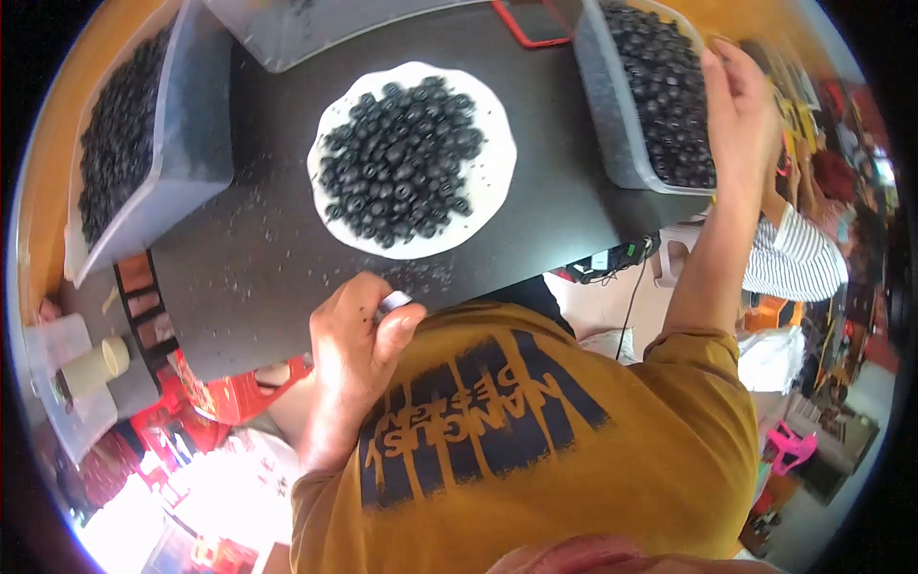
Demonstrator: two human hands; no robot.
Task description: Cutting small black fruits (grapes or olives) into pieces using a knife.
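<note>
My left hand (356, 330) is closed at the table's near edge, in front of my shirt. Between its thumb and forefinger sits a small whitish piece (395, 301), its kind unclear. Just beyond lies a white scalloped plate (492, 153) heaped with black round bead-like parts (402, 158), several showing a hole or dimple. At the far right, a clear plastic bin (612, 143) is filled with similar black parts (660, 96). My right hand (746, 115) reaches to that bin's right side, thumb and fingers closed about its rim.
A second clear bin (196, 134) on the left holds many smaller black pieces (124, 134). Another bin (287, 43) stands at the far edge, near a red-edged phone-like object (534, 21). Dark crumbs dot the dark table (277, 297). Someone in a striped sleeve (794, 258) is at the right.
</note>
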